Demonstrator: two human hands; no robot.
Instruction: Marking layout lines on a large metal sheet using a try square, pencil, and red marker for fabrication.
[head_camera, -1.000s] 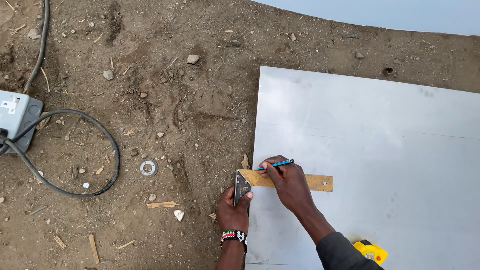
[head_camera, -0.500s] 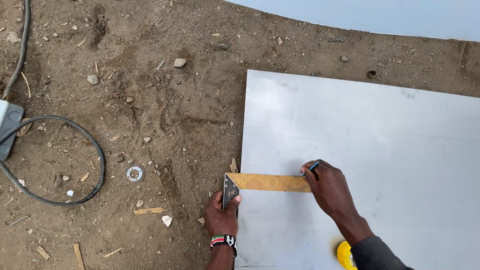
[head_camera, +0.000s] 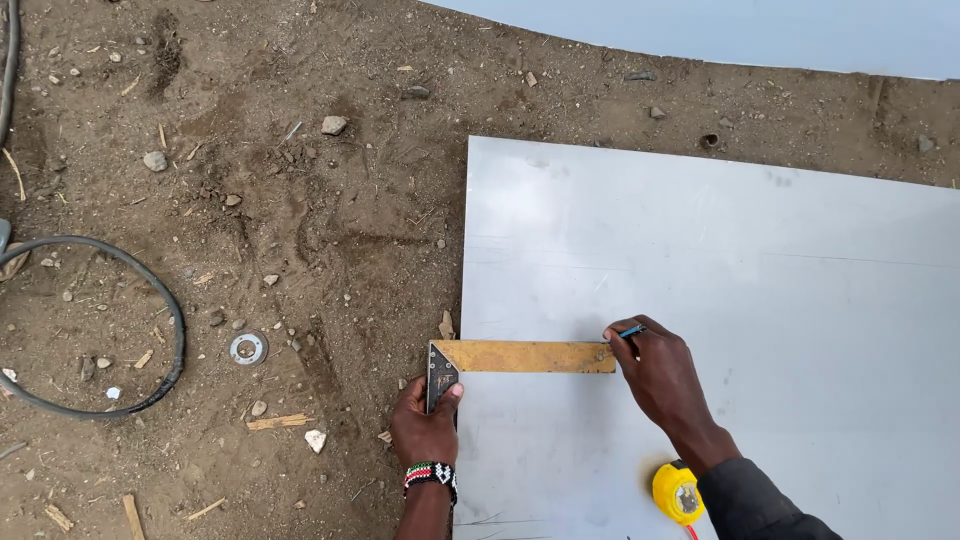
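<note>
Head view looks down on a grey metal sheet (head_camera: 720, 300) lying on bare dirt ground (head_camera: 250, 200). Left hand (head_camera: 428, 428) pins the dark stock of a try square (head_camera: 520, 357) against the sheet's left edge, its grip closed around it with the thumb on top. Its yellowed blade lies flat across the sheet. Right hand (head_camera: 660, 375) pinches a blue pencil (head_camera: 632, 331) in a closed grip at the blade's far end. A yellow tape measure (head_camera: 677, 494) sits beside the right wrist. A black cable (head_camera: 150, 300) loops on the dirt to the left.
</note>
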